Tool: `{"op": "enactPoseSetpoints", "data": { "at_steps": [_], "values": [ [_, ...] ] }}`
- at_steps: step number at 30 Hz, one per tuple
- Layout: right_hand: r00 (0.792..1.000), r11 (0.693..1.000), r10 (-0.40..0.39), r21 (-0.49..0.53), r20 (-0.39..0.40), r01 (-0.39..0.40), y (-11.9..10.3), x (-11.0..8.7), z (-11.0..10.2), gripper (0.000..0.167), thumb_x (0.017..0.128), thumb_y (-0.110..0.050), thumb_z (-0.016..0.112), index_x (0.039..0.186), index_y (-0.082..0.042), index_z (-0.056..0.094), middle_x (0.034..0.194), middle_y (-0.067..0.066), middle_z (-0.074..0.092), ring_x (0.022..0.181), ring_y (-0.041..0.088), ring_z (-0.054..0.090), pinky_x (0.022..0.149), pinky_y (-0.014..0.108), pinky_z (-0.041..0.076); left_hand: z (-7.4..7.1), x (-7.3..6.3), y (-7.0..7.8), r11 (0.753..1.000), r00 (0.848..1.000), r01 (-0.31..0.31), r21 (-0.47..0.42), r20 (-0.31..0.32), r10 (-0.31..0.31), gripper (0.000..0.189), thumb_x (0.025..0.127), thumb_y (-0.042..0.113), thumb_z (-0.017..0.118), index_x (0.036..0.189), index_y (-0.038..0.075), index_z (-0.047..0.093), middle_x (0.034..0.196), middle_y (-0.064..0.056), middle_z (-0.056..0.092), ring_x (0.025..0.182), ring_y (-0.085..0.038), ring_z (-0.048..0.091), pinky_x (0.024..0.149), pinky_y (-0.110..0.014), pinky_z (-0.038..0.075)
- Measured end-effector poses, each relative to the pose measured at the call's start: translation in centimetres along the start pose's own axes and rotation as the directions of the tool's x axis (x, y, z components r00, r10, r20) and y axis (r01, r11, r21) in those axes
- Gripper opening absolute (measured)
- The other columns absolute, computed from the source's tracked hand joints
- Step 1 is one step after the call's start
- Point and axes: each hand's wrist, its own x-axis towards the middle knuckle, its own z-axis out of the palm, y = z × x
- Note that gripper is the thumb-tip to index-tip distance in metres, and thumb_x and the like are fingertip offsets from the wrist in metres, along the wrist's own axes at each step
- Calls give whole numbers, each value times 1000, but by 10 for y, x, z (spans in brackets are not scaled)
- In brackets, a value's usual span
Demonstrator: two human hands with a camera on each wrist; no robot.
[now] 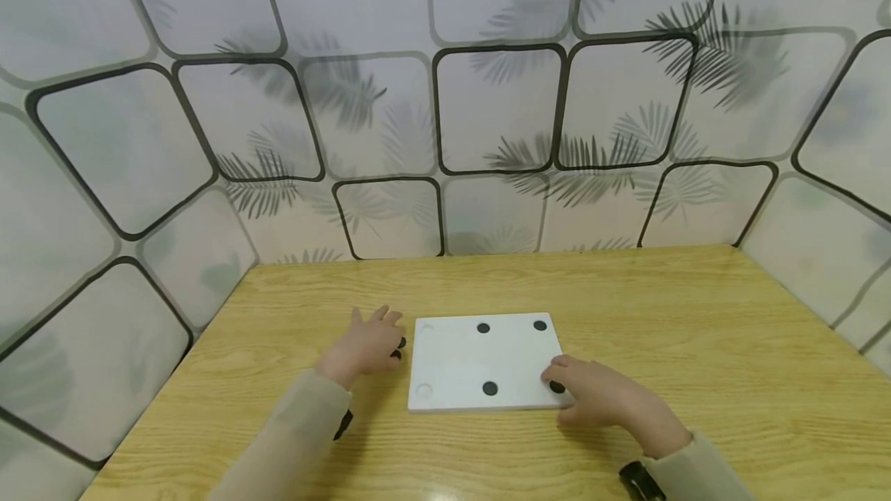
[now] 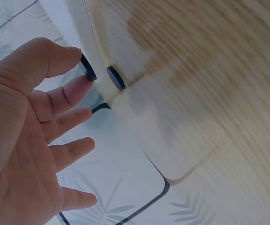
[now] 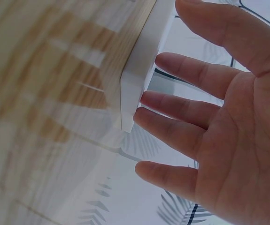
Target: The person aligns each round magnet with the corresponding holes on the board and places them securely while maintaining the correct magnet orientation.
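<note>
My left hand, left of the board, pinches a black disc between thumb and index finger. Its other fingers are spread. A second black disc lies on the wooden table just beyond the pinched one. The white rectangular board lies flat, with several black discs in its middle and right positions. Two round recesses show at its left corners. My right hand is at the board's near right corner, fingers extended by the black disc there. In the right wrist view its fingertips overlap the board's edge; contact is unclear.
The light wooden table extends around the board. Patterned fabric with dark rounded squares and leaves stands behind the table and along both sides. A dark strap shows at the right wrist.
</note>
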Motion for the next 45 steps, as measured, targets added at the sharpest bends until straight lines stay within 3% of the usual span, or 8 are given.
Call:
{"op": "enactPoseSetpoints", "data": {
  "at_steps": [5, 8, 12, 25, 45],
  "values": [
    [1000, 1000, 10, -1, -5, -10, -1, 0, 0, 42, 71, -16, 72, 108, -3, 58, 115, 9, 51, 102, 26, 50, 89, 46, 37, -2, -2, 10, 999, 999, -42, 22, -9, 42, 17, 79, 21, 65, 67, 15, 55, 134, -13, 36, 127, -36, 22, 91, -67, 13],
    [1000, 1000, 12, 0, -8, -12, -1, -1, -1, 42, 71, -16, 72, 109, -3, 58, 117, 11, 50, 104, 28, 49, 90, 47, 36, -2, -2, 17, 997, 998, -63, 47, -16, 64, 10, 79, 21, 66, 76, 13, 60, 133, -13, 38, 127, -35, 23, 91, -67, 14],
    [1000, 1000, 14, 5, -7, -14, -2, -1, -1, 43, 71, -15, 72, 109, -3, 58, 118, 12, 49, 106, 29, 48, 91, 48, 35, -2, -3, 25, 991, 997, -80, 106, -9, 81, 19, 78, 23, 66, 91, 10, 62, 134, -10, 38, 127, -32, 23, 92, -65, 17],
    [1000, 1000, -11, 0, -7, 11, 1, -1, 0, 43, 71, -16, 72, 109, -2, 58, 117, 13, 49, 104, 30, 49, 90, 49, 35, 1, -10, 42, 978, 989, -147, 150, 30, 144, 21, 79, 23, 64, 95, 10, 62, 135, -6, 38, 128, -27, 23, 94, -62, 18],
    [1000, 1000, -6, 2, 1, 6, -1, -1, -1, 45, 71, -16, 73, 110, -1, 57, 116, 12, 50, 103, 29, 50, 89, 47, 37, 6, -15, 46, 959, 984, -173, 224, 13, 175, 20, 80, 26, 63, 95, 13, 63, 134, -4, 39, 128, -26, 25, 93, -60, 25]
  ]
}}
